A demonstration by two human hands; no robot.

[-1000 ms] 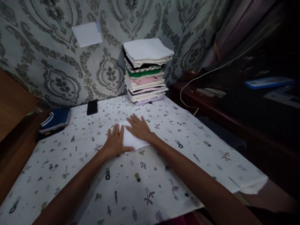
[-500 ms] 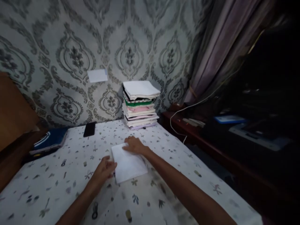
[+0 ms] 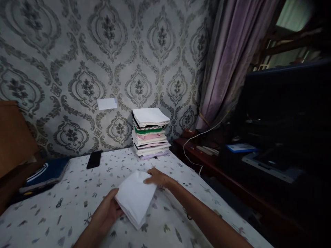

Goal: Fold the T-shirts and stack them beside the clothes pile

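A folded white cloth (image 3: pixel 136 196), several layers thick, is held tilted just over the patterned bedsheet. My left hand (image 3: pixel 107 210) grips its left edge, thumb on top and fingers underneath. At the upper right corner, my right hand (image 3: pixel 156 178) pinches it with the thumb on top; its other fingers are partly hidden behind the fabric. Beyond my hands, near the wall, stands a tall stack of folded clothes (image 3: pixel 150 134) with a white piece on top and green, pink and lilac layers below.
A black phone (image 3: pixel 94 159) lies on the bedsheet (image 3: pixel 74 193) at the back left. Dark blue folded clothing (image 3: pixel 46 175) is at the left edge, by a brown wooden piece (image 3: pixel 17 134). To the right, a dark red table (image 3: pixel 207 155) carries a white cable (image 3: pixel 192 137) and a blue-edged item (image 3: pixel 241 148).
The white cloth has been lifted and turned from lying flat. My left hand has closed on its left edge, while my right hand moved to its right corner. The view has tilted upward.
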